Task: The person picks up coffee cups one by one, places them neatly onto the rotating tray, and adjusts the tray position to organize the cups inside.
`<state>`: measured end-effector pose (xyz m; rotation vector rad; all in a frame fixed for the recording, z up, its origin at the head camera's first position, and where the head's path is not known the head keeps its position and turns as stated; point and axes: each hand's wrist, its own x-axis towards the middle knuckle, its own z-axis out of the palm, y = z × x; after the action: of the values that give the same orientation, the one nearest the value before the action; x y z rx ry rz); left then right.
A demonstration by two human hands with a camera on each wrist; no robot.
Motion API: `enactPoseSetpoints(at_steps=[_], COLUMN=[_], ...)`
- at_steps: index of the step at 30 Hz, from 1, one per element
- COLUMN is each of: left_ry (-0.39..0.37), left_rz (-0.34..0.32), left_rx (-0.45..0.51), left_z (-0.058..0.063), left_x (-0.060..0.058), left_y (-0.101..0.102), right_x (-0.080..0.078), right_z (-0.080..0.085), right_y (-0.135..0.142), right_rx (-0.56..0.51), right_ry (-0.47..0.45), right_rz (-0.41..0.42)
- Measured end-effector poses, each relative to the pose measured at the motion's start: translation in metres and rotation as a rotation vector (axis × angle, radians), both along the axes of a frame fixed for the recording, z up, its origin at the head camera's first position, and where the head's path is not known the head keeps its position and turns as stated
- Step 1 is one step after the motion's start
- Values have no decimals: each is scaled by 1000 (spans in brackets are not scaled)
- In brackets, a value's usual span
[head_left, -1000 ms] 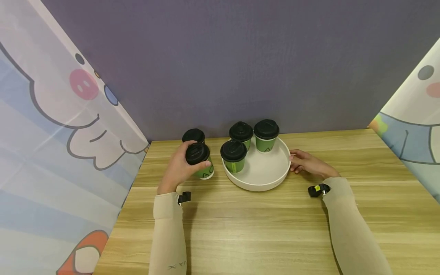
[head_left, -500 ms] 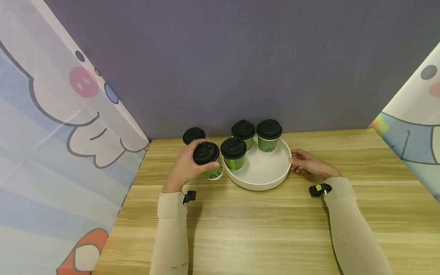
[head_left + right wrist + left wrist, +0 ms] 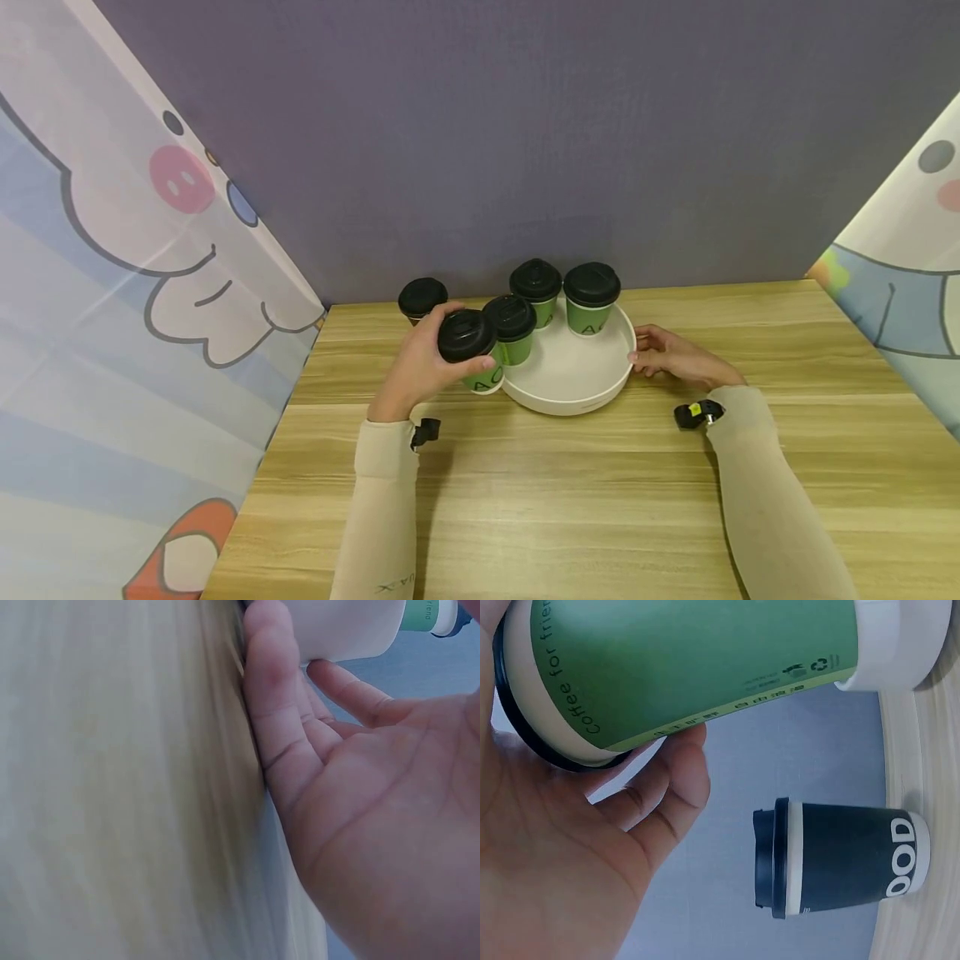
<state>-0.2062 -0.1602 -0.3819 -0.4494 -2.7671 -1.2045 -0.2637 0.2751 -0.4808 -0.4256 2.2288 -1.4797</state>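
Note:
My left hand [image 3: 429, 367] grips a green paper coffee cup [image 3: 697, 660] with a black lid, thumb in front and fingers round the back. That cup stands upright at the left edge of a round white tray [image 3: 573, 407]; whether its base touches the table I cannot tell. In the tray are three more lidded green cups: a left one [image 3: 517, 350], partly hidden by the held cup, a back one [image 3: 537, 283] and a right one [image 3: 589, 317]. The fingers of my right hand [image 3: 678, 360] touch the tray's outer right wall.
A dark cup [image 3: 847, 859] with a black lid and white lettering stands on the wooden table [image 3: 570, 500], behind and left of my left hand. A grey panel [image 3: 525, 150] rises at the table's back edge. Cartoon-printed sheets [image 3: 112, 333] hang at both sides.
My left hand has moved right with its green cup, up to the tray. The cups in the tray have shifted slightly right and back. My right hand has stayed almost still.

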Motion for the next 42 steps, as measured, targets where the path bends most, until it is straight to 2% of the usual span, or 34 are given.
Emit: enactPoseSetpoints(at_steps=[8,18,29,42], left_ry=[55,114,121,179], left_rz=[-64,-100,-116,-99], left_rx=[14,36,-2,-11], left_z=[-2,-5,-8,-13], left_x=[-1,-1,0,0], left_y=[9,19,33,47], right_x=[0,1,0,-1], right_z=[0,2,3,0], right_y=[0,-4,-6,-7], right_rx=[8,37,79,39], right_ry=[12,1,-21,-10], right_rz=[16,8,12,43])
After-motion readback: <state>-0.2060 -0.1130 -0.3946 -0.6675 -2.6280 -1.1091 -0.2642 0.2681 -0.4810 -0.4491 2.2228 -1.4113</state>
